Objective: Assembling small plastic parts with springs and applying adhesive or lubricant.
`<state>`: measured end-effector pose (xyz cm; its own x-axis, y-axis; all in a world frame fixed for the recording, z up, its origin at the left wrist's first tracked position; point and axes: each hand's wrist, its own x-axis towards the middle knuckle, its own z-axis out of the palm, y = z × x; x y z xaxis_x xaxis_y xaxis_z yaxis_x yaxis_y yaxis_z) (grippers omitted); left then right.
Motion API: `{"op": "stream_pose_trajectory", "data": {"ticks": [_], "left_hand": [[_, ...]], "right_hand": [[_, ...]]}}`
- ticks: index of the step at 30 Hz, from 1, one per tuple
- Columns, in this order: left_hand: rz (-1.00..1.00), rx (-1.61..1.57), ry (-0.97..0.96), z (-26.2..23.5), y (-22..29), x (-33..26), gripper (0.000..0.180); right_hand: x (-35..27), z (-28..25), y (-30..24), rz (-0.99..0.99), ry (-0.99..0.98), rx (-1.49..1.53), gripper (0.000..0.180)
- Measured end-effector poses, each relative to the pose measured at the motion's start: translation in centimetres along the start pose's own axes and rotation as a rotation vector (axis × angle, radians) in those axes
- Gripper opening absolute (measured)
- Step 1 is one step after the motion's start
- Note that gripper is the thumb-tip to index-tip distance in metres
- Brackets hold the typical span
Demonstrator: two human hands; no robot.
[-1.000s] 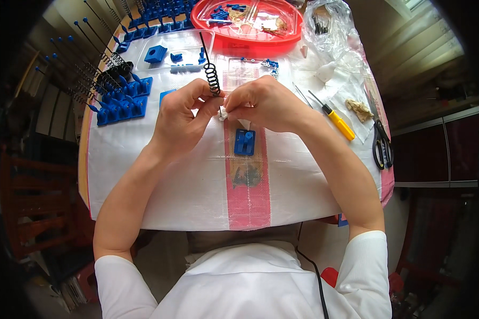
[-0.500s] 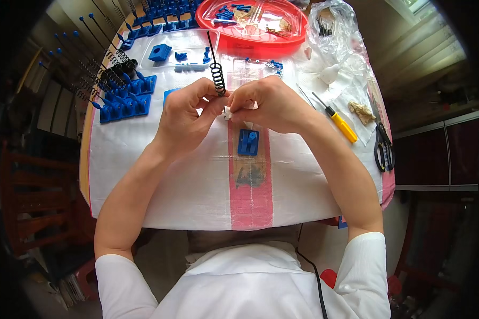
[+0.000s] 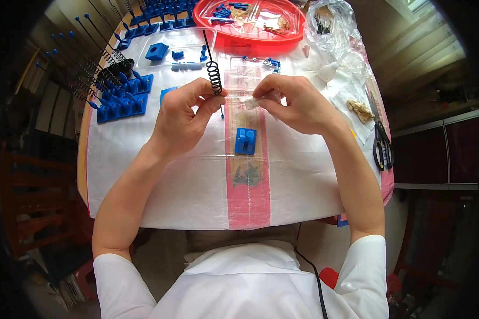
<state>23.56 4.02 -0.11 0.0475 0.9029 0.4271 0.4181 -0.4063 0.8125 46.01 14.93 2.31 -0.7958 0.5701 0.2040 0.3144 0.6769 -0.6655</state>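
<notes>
My left hand (image 3: 182,111) is closed, pinching a black coil spring (image 3: 213,74) with a long straight wire end pointing up. Below the fingers, the wire's lower end carries a small blue tip. To its right, my right hand (image 3: 298,106) pinches a crumpled piece of white tissue (image 3: 252,102), apart from the spring. On the table just below both hands lies a small blue plastic block (image 3: 245,141) with raised ridges.
Blue stands (image 3: 122,103) with upright spring wires line the left side. Behind sit a clear tray (image 3: 170,48) of blue parts and a red round tray (image 3: 250,40). On the right lie a plastic bag (image 3: 335,37), a crumpled tan cloth (image 3: 361,110) and black scissors (image 3: 382,146).
My right hand has moved right with the tissue, away from the wire's lower end, whose blue tip now shows. It now covers most of the yellow-handled screwdriver. My left hand still holds the spring.
</notes>
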Motion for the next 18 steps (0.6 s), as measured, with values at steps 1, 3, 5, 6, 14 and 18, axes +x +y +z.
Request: {"op": "stream_pose_trajectory", "data": {"ticks": [1,3,5,6,14,18], "left_hand": [[-0.005,0.007,0.006,-0.1,0.0,-0.1,0.007],[-0.014,0.020,0.017,-0.1,0.0,-0.2,0.007],[-0.021,0.012,0.015,-0.2,0.0,-0.2,0.007],[-0.024,0.008,0.013,-0.2,0.0,-0.2,0.008],[-0.038,-0.015,0.064,0.6,-0.2,0.1,0.005],[-0.067,-0.110,0.093,0.7,-1.0,-0.4,0.003]], "right_hand": [[-0.2,-0.1,-0.2,0.018,-0.015,-0.013,0.013],[-0.5,-0.5,-1.0,0.054,-0.043,-0.040,0.013],[-1.0,-1.3,-1.0,0.092,-0.010,-0.002,0.014],[-1.4,-1.9,-1.0,0.111,0.007,0.017,0.015],[-10.6,-9.0,0.3,0.171,0.618,0.136,0.010],[-15.3,-10.6,2.0,0.384,0.790,-0.030,0.011]]}}
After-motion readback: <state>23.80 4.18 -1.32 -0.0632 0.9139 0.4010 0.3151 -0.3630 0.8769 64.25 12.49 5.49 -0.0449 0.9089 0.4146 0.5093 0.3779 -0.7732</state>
